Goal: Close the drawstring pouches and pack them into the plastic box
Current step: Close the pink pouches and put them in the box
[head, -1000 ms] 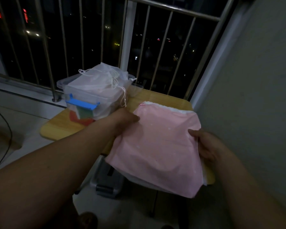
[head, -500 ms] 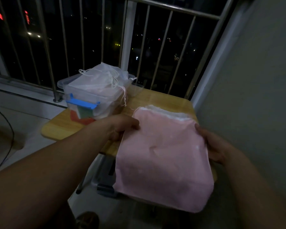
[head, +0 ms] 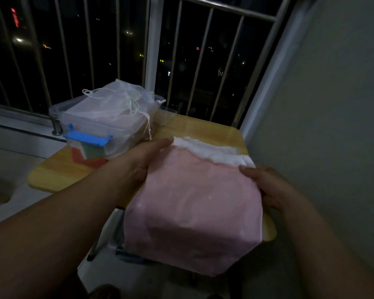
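Tabletop [head: 205,131]: light wood, rounded corners.
Railing [head: 154,50]: upright metal bars behind the tabletop.
Wall [head: 333,104]: plain, on the right.
City lights [head: 19,40]: scattered beyond the railing.

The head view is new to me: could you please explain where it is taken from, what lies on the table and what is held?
There is no machine here: a person wears a camera on the head, looking forward and down, so both forearms enter from below. The left hand and the right hand each hold one side of a pink drawstring pouch, its white top edge pointing away, over a small wooden table. On the table's far left stands a clear plastic box with a blue latch, heaped with white pouches. Behind is a metal railing, with night outside.
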`<state>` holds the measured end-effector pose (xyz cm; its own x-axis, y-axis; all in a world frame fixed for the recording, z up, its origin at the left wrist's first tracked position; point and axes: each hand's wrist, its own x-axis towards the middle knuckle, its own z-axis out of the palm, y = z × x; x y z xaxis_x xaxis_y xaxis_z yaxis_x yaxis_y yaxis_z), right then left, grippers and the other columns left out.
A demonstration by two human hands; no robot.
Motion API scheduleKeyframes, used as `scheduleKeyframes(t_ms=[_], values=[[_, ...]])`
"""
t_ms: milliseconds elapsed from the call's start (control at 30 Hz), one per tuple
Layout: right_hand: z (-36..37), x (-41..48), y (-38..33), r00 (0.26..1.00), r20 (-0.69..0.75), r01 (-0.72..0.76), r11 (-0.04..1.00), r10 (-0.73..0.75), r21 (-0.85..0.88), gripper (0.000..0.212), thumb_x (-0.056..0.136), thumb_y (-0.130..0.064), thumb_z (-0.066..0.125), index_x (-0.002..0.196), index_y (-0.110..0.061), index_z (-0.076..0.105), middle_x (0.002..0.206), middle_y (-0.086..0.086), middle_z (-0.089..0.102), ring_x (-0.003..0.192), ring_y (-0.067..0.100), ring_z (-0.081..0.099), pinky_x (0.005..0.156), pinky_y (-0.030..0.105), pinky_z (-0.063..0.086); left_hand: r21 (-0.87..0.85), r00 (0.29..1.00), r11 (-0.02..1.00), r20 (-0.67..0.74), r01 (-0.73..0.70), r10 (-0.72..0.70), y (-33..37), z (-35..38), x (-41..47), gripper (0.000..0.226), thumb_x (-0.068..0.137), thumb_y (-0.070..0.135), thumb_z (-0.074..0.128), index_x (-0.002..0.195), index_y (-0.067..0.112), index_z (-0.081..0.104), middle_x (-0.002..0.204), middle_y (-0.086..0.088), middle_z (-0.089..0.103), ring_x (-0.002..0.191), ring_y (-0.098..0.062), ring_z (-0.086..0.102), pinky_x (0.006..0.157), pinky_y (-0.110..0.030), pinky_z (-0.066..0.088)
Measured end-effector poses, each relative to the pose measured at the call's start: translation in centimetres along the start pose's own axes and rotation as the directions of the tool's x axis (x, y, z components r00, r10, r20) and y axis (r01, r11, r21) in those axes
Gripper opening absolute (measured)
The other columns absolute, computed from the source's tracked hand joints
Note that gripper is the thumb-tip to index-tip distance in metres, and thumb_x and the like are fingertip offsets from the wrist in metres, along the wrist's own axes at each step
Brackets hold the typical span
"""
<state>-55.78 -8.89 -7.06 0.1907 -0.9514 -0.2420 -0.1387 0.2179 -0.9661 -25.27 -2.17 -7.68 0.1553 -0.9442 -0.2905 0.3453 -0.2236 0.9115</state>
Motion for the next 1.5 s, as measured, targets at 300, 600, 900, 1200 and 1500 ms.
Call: scheduleKeyframes(t_ms=[300, 600, 900, 1200, 1500], values=[[0.6, 0.7, 0.5, 0.992, -0.014, 0.123, 0.992, -0.122, 0.042, 0.033, 0.1, -0.035, 0.066, 0.127, -0.018, 0.072, 0.122, 0.012, 0.075, 0.11, 0.031, 0.073, 0.102, 0.049, 0.055, 0.138, 0.989, 0.98, 0.005, -0.145, 0.145, -0.8, 0.2, 0.9, 0.022, 0.1, 0.009, 0.056, 0.106, 0.014, 0.077, 0.104, -0.014, 0.075, 0.091, -0.023, 0.069, 0.089, -0.033, 0.053], [1.6, -0.1, 0.0, 0.994, 0.01, 0.108, 0.992, -0.109, 0.071, 0.028, 0.102, -0.034, 0.057, 0.109, -0.022, 0.081, 0.127, 0.007, 0.071, 0.11, 0.029, 0.072, 0.098, 0.048, 0.058, 0.204, 0.949, 0.933, -0.051, -0.296, 0.312, -1.2, 0.3, 0.1, 0.025, 0.103, 0.013, 0.055, 0.09, 0.013, 0.076, 0.087, -0.001, 0.075, 0.083, -0.013, 0.069, 0.075, -0.023, 0.054], [0.8, -3.6, -1.3, 0.989, 0.14, -0.125, 0.83, 0.057, 0.543, 0.022, 0.102, -0.027, 0.055, 0.101, -0.012, 0.071, 0.117, 0.011, 0.073, 0.101, 0.032, 0.072, 0.082, 0.045, 0.061, -0.103, 0.983, 0.985, 0.102, -0.139, 0.15, 0.4, 0.5, -4.8, 0.028, 0.103, 0.019, 0.05, 0.08, 0.016, 0.066, 0.075, -0.005, 0.067, 0.066, -0.015, 0.064, 0.061, -0.023, 0.054], [0.9, -7.4, -1.0, 0.998, 0.007, -0.05, 0.684, 0.065, 0.728, 0.035, 0.102, -0.011, 0.037, 0.068, -0.014, 0.042, 0.074, 0.012, 0.065, 0.091, 0.031, 0.068, 0.09, 0.045, 0.052, -0.252, 0.968, 0.935, -0.08, -0.251, 0.238, 0.7, 0.3, -9.9, 0.053, 0.105, 0.014, 0.043, 0.059, 0.013, 0.068, 0.079, -0.01, 0.071, 0.076, -0.02, 0.068, 0.071, -0.031, 0.057], [1.8, -9.9, -1.5, 0.995, 0.02, -0.074, 0.618, 0.095, 0.782, 0.033, 0.08, -0.006, 0.032, 0.05, -0.019, 0.029, 0.042, -0.005, 0.023, 0.029, 0.01, 0.022, 0.032, 0.015, 0.022, 0.015, 0.916, 0.922, -0.105, -0.388, 0.387, 0.8, -1.8, -13.6, 0.032, 0.1, 0.007, 0.037, 0.07, 0.019, 0.045, 0.059, 0.001, 0.032, 0.051, -0.014, 0.028, 0.049, -0.026, 0.025]])
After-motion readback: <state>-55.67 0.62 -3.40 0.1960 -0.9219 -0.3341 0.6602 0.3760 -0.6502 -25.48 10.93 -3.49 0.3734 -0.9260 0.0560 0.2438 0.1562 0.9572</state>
